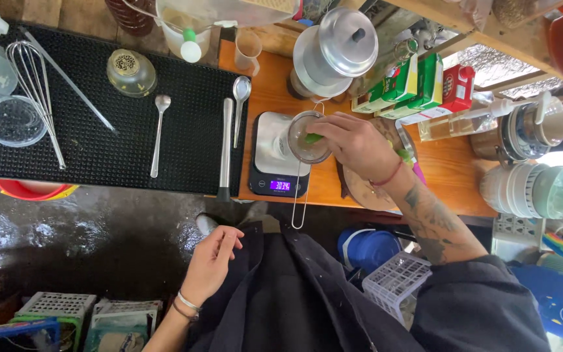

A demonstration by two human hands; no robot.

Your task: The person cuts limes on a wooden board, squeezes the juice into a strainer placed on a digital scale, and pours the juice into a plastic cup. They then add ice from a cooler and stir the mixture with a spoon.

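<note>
A: Why is the strainer (309, 138) over a cup on the scale (277, 155) on the desk (451, 171)?

B: Looks like it catches pulp. Right hand (353, 145) squeezes a lime piece (313, 138) over it; left hand (212, 261) hangs loosely open, holding nothing, below the desk.

Wooden counter (281, 85), smooth orange finish. Black rubber mat (99, 150), ribbed, matt. Spoons (159, 133), whisk (34, 85), pot lid (346, 42): polished metal.

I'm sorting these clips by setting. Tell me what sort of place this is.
Probably a drinks-making counter at a small stall or cafe. A black bar mat holds a whisk and long spoons, and the right hand squeezes something green over a strainer on a digital scale.
</note>
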